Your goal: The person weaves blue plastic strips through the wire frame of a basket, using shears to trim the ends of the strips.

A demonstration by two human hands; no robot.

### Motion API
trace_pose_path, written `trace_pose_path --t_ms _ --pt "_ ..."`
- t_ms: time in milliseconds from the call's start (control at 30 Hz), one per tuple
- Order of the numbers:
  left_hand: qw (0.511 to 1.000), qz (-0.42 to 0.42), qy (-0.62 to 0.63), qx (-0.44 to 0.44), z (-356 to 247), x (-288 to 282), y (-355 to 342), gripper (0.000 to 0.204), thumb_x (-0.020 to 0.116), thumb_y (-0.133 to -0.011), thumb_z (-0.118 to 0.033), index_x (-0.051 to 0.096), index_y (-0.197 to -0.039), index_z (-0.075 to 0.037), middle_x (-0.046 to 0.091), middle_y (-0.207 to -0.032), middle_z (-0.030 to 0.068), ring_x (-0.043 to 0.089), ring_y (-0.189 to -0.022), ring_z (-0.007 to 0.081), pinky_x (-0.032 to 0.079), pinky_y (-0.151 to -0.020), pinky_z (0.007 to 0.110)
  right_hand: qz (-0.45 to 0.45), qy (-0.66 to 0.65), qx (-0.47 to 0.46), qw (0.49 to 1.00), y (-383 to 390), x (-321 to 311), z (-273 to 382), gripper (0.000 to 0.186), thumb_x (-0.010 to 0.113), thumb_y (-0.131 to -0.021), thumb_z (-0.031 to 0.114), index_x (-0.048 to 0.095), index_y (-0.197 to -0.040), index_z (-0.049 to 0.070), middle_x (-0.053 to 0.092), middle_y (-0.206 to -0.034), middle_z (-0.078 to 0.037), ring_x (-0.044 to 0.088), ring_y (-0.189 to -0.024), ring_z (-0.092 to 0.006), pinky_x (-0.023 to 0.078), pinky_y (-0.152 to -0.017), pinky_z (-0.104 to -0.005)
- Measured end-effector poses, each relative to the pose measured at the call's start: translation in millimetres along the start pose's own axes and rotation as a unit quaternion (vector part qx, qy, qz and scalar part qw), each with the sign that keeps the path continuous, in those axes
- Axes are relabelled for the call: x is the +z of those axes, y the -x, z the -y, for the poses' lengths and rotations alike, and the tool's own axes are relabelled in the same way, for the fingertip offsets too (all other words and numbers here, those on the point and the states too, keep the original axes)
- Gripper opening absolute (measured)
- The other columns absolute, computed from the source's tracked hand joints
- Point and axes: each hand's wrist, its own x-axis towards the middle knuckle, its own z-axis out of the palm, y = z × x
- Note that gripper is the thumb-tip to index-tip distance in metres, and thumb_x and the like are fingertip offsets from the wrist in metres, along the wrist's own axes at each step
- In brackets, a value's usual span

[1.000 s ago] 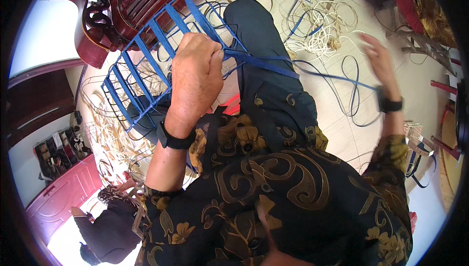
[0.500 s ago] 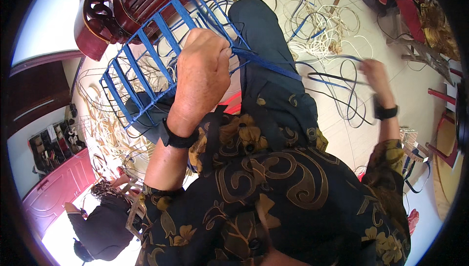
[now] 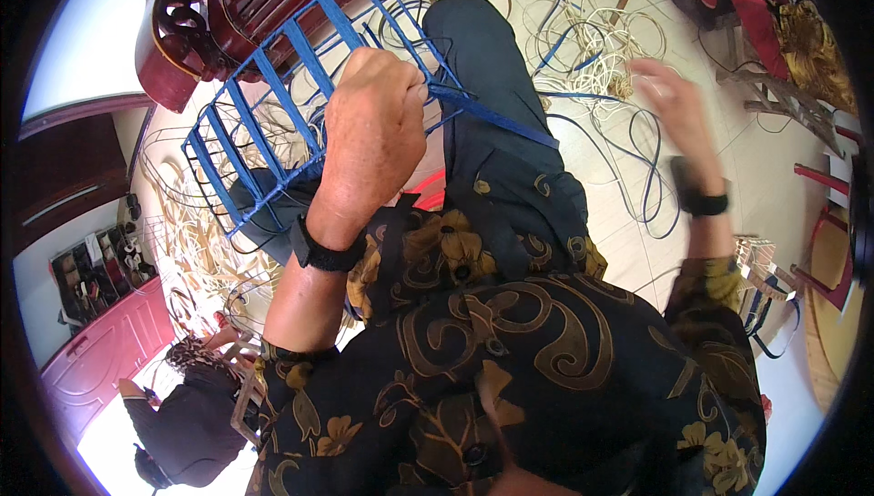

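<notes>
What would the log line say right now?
left hand: gripping blue slatted frame | right hand: away from frame, blurred, hold unclear | nearby: tangled white cord, loose blue strip

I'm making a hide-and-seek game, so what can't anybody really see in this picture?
Head view: most fingertips of the left hand, closed on the blue slatted frame; its own back hides them.
Head view: whether the right hand holds anything; it is blurred.
Head view: the far part of the dark-red wooden bench; the top edge cuts it off.
Head view: the jumble of small dark objects at far left; too small to name.
</notes>
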Motion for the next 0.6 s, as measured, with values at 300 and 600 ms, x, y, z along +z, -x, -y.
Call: trace_pose_path --t_ms 300,600 --pt "1.000 -0.002 -0.016 -0.008 1 -3 5 0.007 0.064 -0.080 0.003 0.057 -0.081 0.001 0.059 -0.082 0.0151 0.057 -0.083 0.0336 0.047 -0.075 0.040 0.149 -0.251 0.051 0.955 -42 105 155 0.031 0.064 -0.096 0.028 0.072 -0.079 0.003 0.065 -0.068 -0.001 0.057 -0.064 -0.0085 0.045 -0.059 -0.0268" --pt "0.996 -0.014 -0.050 0.074 4 -1 7 0.017 0.066 -0.071 0.007 0.063 -0.088 0.004 0.059 -0.091 0.0162 0.060 -0.092 0.0349 0.052 -0.075 0.040 0.204 -0.377 0.108 0.897 -46 93 155 0.030 0.064 -0.096 0.023 0.067 -0.075 0.001 0.062 -0.066 0.000 0.052 -0.067 -0.0047 0.042 -0.061 -0.0236"
